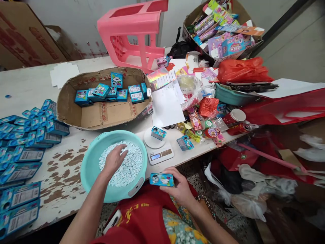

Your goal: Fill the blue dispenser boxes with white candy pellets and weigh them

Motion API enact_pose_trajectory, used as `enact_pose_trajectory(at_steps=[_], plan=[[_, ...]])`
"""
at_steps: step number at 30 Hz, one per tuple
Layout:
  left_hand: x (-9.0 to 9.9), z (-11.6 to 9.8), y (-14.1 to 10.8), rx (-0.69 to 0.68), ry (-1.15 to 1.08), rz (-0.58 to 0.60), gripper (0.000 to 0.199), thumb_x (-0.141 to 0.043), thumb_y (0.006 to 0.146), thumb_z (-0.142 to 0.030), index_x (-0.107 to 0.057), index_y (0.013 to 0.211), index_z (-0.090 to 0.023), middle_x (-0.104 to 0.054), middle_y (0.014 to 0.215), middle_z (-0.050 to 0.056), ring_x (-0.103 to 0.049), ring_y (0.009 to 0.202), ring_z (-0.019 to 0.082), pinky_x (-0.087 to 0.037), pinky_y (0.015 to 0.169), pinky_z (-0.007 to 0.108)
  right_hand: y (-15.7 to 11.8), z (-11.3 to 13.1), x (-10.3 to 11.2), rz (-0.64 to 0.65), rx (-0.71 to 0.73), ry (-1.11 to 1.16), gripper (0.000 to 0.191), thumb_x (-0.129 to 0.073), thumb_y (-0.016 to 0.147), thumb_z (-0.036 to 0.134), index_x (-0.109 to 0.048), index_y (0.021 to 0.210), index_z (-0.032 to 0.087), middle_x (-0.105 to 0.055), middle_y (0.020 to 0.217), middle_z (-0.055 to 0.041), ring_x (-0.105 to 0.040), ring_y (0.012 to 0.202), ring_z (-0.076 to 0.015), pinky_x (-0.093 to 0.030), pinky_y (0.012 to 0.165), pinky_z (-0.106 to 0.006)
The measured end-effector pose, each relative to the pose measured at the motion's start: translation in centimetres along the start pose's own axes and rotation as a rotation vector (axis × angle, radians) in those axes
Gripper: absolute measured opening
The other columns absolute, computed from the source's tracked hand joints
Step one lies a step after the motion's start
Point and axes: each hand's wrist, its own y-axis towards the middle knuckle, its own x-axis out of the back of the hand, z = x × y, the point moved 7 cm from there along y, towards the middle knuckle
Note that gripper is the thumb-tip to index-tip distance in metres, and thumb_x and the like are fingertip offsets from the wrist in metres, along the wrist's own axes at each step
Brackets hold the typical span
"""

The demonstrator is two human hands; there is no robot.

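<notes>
My left hand (pixel 115 158) is over the small white tablets (pixel 129 166) in a turquoise basin (pixel 87 173). Its thumb and forefinger are apart, and nothing shows between them; the other fingers are partly hidden. By the basin's right rim, my right hand (pixel 181 188) grips a small blue candy box (pixel 161 180) by its end, with the long printed face turned up. Another blue candy box (pixel 158 133) rests on the round plate of a white kitchen scale (pixel 166 154), whose display is lit. A flat blue packet (pixel 185 143) lies right of the scale.
Behind the basin stands a cut-down cardboard box (pixel 93 117) with several blue boxes inside. Rows of blue boxes (pixel 27 154) cover the table's left side. A pink stool (pixel 132 25), paper sheets (pixel 167 106), wrapped sweets (pixel 195 120) and a paper cup (pixel 235 116) occupy the back and right.
</notes>
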Motion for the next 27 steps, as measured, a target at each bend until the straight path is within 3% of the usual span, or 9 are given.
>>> enact_pose_trajectory(at_steps=[5,11,15,21,27], plan=[[1.5,-4.3,2.2,-0.123,-0.124,-0.117,0.025,-0.049,0.084,-0.039,-0.065,0.098,-0.024,-0.068,0.098,0.006,-0.063,0.08,0.023,-0.045,0.072,0.032,-1.5,-3.5,3.7,-0.168,-0.088,-0.038,0.031,-0.076,0.067,0.027,-0.067,0.097,0.024,-0.06,0.096,-0.0056,-0.06,0.091,-0.023,-0.052,0.078,-0.035],[1.1,-9.0,5.3,-0.25,-0.258,-0.117,0.019,-0.055,0.081,-0.034,-0.067,0.093,-0.025,-0.068,0.09,0.005,-0.062,0.075,0.021,-0.044,0.068,0.03,-1.7,-4.3,5.0,-0.279,-0.106,-0.036,0.029,-0.073,0.07,0.027,-0.066,0.098,0.024,-0.06,0.099,-0.0056,-0.06,0.093,-0.0228,-0.05,0.082,-0.035],[0.1,-10.9,6.8,-0.258,-0.241,-0.055,0.025,-0.056,0.08,-0.031,-0.064,0.104,-0.025,-0.065,0.098,0.006,-0.062,0.077,0.021,-0.044,0.07,0.031,-1.7,-4.8,5.4,-0.312,-0.112,-0.032,0.03,-0.074,0.07,0.029,-0.065,0.098,0.024,-0.059,0.1,-0.0053,-0.059,0.094,-0.0226,-0.049,0.084,-0.036],[-1.2,-13.5,8.5,-0.41,-0.104,0.1,0.072,-0.07,0.067,-0.026,-0.044,0.134,-0.028,-0.051,0.126,0.01,-0.048,0.114,0.03,-0.039,0.094,0.04,-2.1,-5.3,6.4,-0.367,-0.138,-0.062,0.03,-0.074,0.07,0.031,-0.065,0.098,0.023,-0.059,0.1,-0.0056,-0.059,0.094,-0.0231,-0.048,0.083,-0.037],[-1.7,-14.6,9.7,-0.365,0.064,0.233,0.076,-0.068,0.068,-0.022,-0.04,0.137,-0.027,-0.048,0.129,0.011,-0.045,0.116,0.032,-0.037,0.096,0.041,-2.2,-5.6,7.1,-0.394,-0.144,-0.092,0.03,-0.074,0.07,0.032,-0.065,0.098,0.021,-0.059,0.099,-0.0059,-0.058,0.094,-0.0225,-0.048,0.083,-0.036]])
